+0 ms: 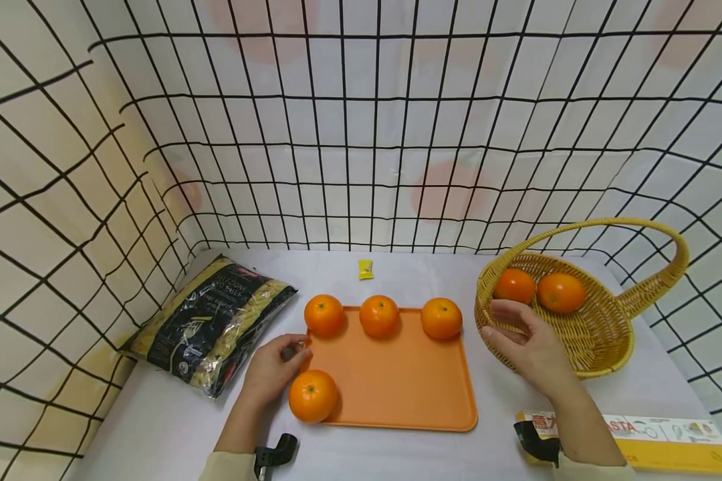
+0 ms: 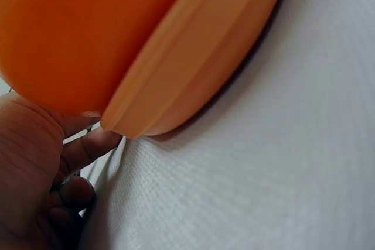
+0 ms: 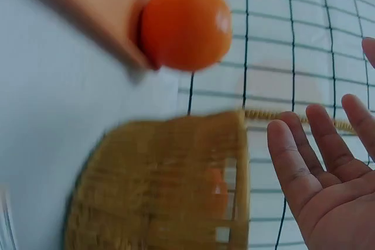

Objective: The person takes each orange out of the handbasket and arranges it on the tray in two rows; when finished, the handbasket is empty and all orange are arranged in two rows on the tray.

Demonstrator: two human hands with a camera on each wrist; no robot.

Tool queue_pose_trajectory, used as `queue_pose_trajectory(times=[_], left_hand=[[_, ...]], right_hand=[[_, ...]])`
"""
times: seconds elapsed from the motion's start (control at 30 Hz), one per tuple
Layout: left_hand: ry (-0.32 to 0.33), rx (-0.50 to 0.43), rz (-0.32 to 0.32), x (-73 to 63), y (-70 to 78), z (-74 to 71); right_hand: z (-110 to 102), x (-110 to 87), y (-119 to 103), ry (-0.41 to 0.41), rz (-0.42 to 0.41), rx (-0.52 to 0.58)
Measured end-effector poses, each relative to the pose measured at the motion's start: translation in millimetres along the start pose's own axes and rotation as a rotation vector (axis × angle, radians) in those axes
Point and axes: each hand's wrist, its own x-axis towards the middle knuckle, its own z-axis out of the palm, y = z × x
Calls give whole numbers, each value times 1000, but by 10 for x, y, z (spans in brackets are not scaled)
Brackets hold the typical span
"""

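Three oranges line the back edge of an orange tray (image 1: pixel 403 381), and another orange (image 1: pixel 313 396) sits at its front left corner. My left hand (image 1: pixel 271 371) is at the tray's left rim, between the front orange and the back left orange (image 1: pixel 324 315). In the left wrist view, its loosely bent fingers (image 2: pixel 88 147) reach right up to the rim. My right hand (image 1: pixel 535 344) is at the near left side of a wicker basket (image 1: pixel 602 341), fingers spread and relaxed, palm bare in the right wrist view. Two oranges, one of them this orange (image 1: pixel 561 292), lie inside the basket.
A black and yellow pasta bag (image 1: pixel 210 327) lies left of the tray. Behind the tray is a small yellow packet (image 1: pixel 366 269). A pasta box (image 1: pixel 668 441) lies under my right forearm. Black wire grid (image 1: pixel 349 120) encloses the back and sides; the basket's handle (image 1: pixel 608 222) arches high.
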Motion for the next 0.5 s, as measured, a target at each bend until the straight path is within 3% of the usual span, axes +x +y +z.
queue_pose_trajectory(times=[0.3,0.5], left_hand=[[5,-2,27,-5,0,8],[10,6,36,-11,-1,-5]], right_hand=[[-497,18,201,-3,92,-256],[-737,100,403,18,74,-403]])
